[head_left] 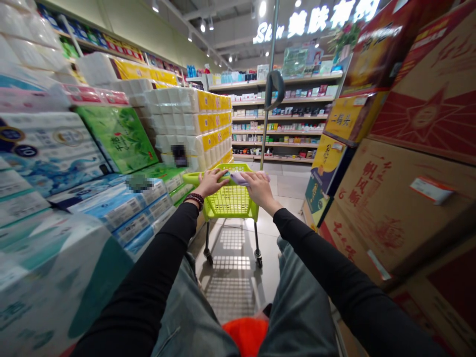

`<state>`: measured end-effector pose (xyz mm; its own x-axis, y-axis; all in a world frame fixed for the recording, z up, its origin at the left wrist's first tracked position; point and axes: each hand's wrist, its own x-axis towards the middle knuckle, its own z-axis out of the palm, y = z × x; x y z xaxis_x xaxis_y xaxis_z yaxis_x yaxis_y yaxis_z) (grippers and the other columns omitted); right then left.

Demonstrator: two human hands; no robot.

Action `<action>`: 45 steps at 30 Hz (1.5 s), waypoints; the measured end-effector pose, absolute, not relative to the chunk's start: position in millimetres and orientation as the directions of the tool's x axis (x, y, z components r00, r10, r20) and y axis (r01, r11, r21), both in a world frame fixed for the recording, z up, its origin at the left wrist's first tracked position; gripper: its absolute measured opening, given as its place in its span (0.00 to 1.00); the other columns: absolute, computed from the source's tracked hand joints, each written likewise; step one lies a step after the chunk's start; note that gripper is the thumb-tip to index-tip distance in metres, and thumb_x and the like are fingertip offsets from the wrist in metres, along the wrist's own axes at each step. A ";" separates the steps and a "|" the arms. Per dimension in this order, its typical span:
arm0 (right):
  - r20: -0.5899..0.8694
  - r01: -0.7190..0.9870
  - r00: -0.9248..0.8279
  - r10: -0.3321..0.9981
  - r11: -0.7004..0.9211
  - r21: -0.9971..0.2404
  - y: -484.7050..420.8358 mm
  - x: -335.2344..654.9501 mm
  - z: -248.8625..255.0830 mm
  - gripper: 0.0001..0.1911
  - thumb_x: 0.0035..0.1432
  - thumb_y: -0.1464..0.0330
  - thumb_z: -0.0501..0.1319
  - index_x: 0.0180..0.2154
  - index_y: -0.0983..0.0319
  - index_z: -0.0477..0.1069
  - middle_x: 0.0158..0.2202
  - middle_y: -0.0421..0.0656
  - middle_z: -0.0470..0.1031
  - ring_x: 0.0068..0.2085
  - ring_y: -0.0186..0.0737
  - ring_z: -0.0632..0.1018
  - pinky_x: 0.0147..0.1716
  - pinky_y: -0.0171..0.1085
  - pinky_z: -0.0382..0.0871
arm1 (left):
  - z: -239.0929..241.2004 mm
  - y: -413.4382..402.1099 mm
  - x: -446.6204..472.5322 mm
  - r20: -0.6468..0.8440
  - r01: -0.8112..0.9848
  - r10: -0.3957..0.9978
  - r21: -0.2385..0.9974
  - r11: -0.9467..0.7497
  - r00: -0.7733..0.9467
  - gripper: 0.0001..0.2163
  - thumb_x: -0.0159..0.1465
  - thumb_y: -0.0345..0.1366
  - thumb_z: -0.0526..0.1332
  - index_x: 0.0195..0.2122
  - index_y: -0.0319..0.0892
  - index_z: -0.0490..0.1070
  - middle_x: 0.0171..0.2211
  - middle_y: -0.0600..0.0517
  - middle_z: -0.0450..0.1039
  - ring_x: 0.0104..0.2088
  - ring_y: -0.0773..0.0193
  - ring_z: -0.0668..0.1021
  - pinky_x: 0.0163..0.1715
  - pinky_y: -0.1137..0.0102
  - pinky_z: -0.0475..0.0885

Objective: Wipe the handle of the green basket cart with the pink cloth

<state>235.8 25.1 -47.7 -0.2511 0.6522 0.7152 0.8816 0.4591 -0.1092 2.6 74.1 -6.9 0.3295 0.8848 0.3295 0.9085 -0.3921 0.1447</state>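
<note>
A small lime-green shopping basket on wheels (227, 202) stands in the aisle in front of me. My left hand (211, 181) rests on its near left rim with the fingers lying flat and apart. My right hand (258, 188) presses a pale lilac cloth (238, 178) onto the top rim, fingers laid over it. Both arms are in black sleeves, and a dark bead bracelet (195, 199) sits on the left wrist. The basket's tall pole and grey handle (274, 89) rise behind it.
Stacked packs of toilet paper and tissues (111, 163) line the left side. Large brown and red cartons (405, 163) are piled on the right. Store shelves (282, 124) with goods close the far end. Tiled floor (232, 277) runs between, and something orange (245, 334) lies by my knees.
</note>
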 end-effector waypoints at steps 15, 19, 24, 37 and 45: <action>0.695 0.884 -0.280 0.662 0.461 -0.082 20.7 247.0 -46.3 0.28 0.66 0.76 0.57 0.65 0.57 0.72 0.63 0.48 0.76 0.62 0.52 0.71 0.64 0.49 0.60 | -7.1 72.9 5.2 0.320 0.907 0.890 0.159 -0.390 0.326 0.30 0.72 0.62 0.50 0.73 0.63 0.61 0.74 0.49 0.60 0.72 0.40 0.62 0.70 0.39 0.51; 0.700 0.877 -0.274 0.659 0.470 -0.101 20.2 246.6 -46.4 0.28 0.66 0.76 0.56 0.65 0.56 0.72 0.63 0.47 0.76 0.62 0.52 0.71 0.63 0.50 0.60 | -6.9 72.3 5.1 0.313 0.907 0.891 0.158 -0.391 0.330 0.29 0.73 0.60 0.50 0.73 0.62 0.61 0.75 0.49 0.60 0.72 0.40 0.61 0.70 0.37 0.50; 0.712 0.870 -0.268 0.649 0.480 -0.110 18.7 245.9 -46.9 0.29 0.65 0.77 0.56 0.64 0.57 0.73 0.63 0.48 0.77 0.62 0.53 0.71 0.64 0.51 0.60 | -5.8 69.8 6.0 0.312 0.908 0.892 0.155 -0.388 0.328 0.29 0.73 0.58 0.51 0.73 0.61 0.61 0.75 0.48 0.59 0.72 0.41 0.61 0.70 0.37 0.50; 0.706 0.883 -0.285 0.648 0.464 -0.070 20.1 245.4 -46.0 0.27 0.67 0.76 0.55 0.65 0.57 0.72 0.64 0.47 0.76 0.62 0.51 0.72 0.64 0.49 0.60 | -4.7 70.4 5.9 0.314 0.914 0.894 0.148 -0.379 0.320 0.29 0.73 0.59 0.51 0.73 0.63 0.60 0.75 0.49 0.60 0.72 0.40 0.62 0.70 0.37 0.51; 0.673 0.934 -0.128 0.729 0.316 -0.165 24.8 260.7 -40.5 0.23 0.68 0.75 0.54 0.60 0.61 0.76 0.58 0.51 0.80 0.59 0.54 0.74 0.61 0.49 0.63 | -4.5 75.5 7.3 0.301 0.922 0.901 0.129 -0.364 0.313 0.28 0.74 0.57 0.51 0.73 0.63 0.61 0.75 0.50 0.59 0.72 0.42 0.62 0.71 0.39 0.52</action>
<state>260.7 24.8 -40.5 -0.1277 0.7287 0.6728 0.9344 0.3158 -0.1646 7.3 75.5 -4.5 0.3134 0.9006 0.3013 0.9224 -0.3642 0.1289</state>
